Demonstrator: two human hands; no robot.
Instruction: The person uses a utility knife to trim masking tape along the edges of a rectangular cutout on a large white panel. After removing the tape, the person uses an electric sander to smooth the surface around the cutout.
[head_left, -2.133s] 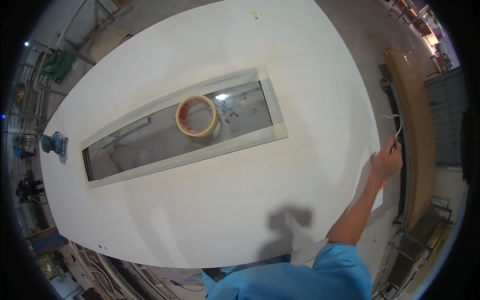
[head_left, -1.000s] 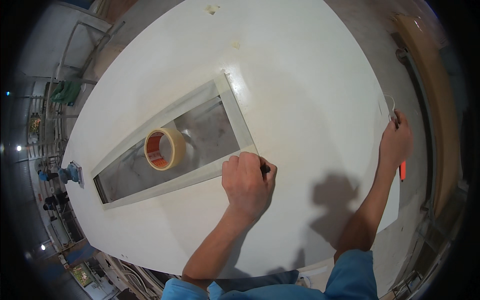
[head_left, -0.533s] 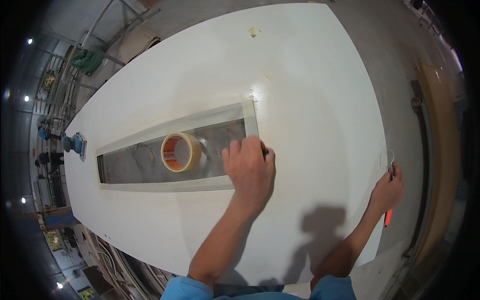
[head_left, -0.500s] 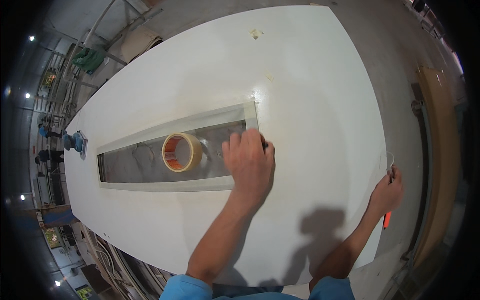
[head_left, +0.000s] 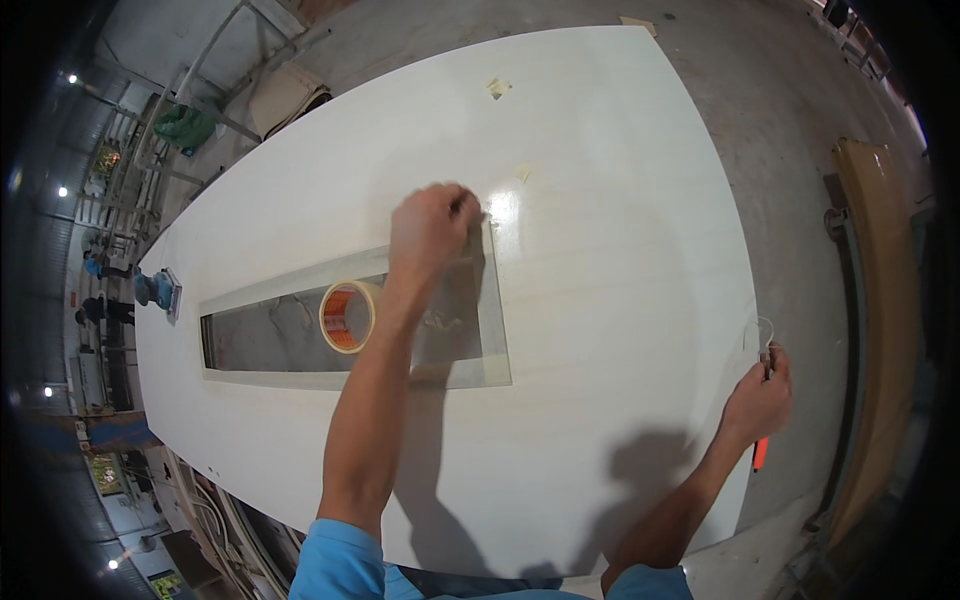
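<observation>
A large white panel [head_left: 610,300] lies before me, with a long dark window opening [head_left: 265,335] in it. Pale masking tape [head_left: 497,335] borders that opening. My left hand [head_left: 432,228] is closed at the upper right corner of the tape border; whatever its fingers pinch is hidden. Below it, a roll of masking tape [head_left: 336,318] stands on edge over the opening, partly behind my left forearm. Beside the panel's right edge, my right hand [head_left: 757,402] is closed round an orange utility knife [head_left: 760,455]. A thin pale curl of tape [head_left: 766,326] rises at its fingertips.
A blue sander [head_left: 154,289] rests at the panel's left end. Torn tape scraps [head_left: 498,89] stick to its far part. Beyond the right edge stands a long brown padded piece [head_left: 868,320] on a frame. Stacked boards [head_left: 230,520] lie at lower left; people [head_left: 105,308] stand far left.
My left hand has moved up and left, from the right end of the opening to its far corner. My right hand has shifted slightly, still gripping the knife.
</observation>
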